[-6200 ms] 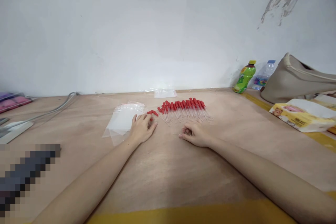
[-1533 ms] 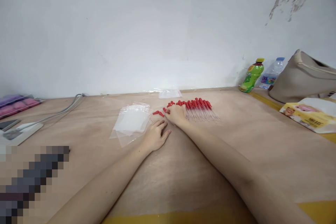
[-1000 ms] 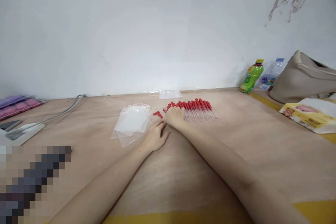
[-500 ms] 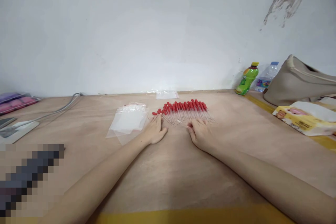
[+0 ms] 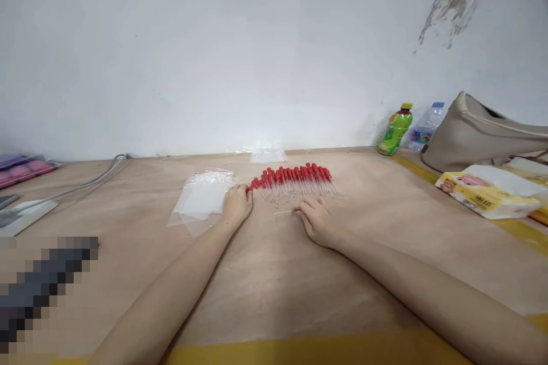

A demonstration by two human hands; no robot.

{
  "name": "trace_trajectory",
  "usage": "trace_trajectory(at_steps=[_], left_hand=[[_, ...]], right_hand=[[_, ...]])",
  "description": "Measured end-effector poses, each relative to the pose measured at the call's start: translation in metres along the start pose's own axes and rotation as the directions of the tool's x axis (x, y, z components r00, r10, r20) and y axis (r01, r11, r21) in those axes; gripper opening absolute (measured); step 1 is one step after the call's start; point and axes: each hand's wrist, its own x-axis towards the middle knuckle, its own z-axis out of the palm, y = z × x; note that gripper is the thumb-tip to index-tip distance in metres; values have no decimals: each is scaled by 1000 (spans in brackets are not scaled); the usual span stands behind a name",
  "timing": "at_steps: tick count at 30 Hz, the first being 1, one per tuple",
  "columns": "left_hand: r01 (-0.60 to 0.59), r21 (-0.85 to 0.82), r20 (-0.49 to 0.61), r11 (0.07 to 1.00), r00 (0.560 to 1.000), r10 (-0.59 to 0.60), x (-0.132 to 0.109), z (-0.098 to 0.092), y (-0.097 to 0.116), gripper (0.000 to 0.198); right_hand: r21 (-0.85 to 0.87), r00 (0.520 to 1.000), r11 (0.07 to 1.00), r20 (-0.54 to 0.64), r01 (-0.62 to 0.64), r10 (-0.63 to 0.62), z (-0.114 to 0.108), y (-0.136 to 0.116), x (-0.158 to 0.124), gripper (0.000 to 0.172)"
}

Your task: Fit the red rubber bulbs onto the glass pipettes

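Several droppers (image 5: 295, 179) with red rubber bulbs and thin clear stems lie side by side in a row on the table, bulbs toward the wall. My left hand (image 5: 237, 205) is at the row's left end, its fingers closed at the red bulb of the outermost dropper (image 5: 250, 187). Just in front of the row is my right hand (image 5: 315, 220), thumb and fingertips pinched on a thin clear tube (image 5: 283, 213) that points left. The tube's right end is hidden by the fingers. Clear plastic bags (image 5: 201, 197) lie overlapping beside my left hand.
Another clear bag (image 5: 268, 155) lies by the wall. At the right stand a green-labelled bottle (image 5: 396, 131), a clear water bottle (image 5: 427, 125), a beige bag (image 5: 466, 137) and a yellow tissue pack (image 5: 483, 194). A grey cable (image 5: 96, 179) and pink-purple packages (image 5: 25, 171) are at the left.
My left hand has drawn left from the droppers, and its stretched fingers have curled in. My right hand has shifted slightly left and nearer, with the thin clear tube now showing at its fingertips.
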Motion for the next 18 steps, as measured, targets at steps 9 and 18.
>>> trace_trajectory(at_steps=[9, 18], left_hand=[[-183, -129, -82, 975, 981, 173, -34, -24, 3, 21], [-304, -249, 137, 920, 929, 344, -76, -47, 10, 34]], right_hand=[[77, 998, 995, -23, -57, 59, -2, 1, 0, 19], [18, 996, 998, 64, 60, -61, -4, -3, 1, 25]])
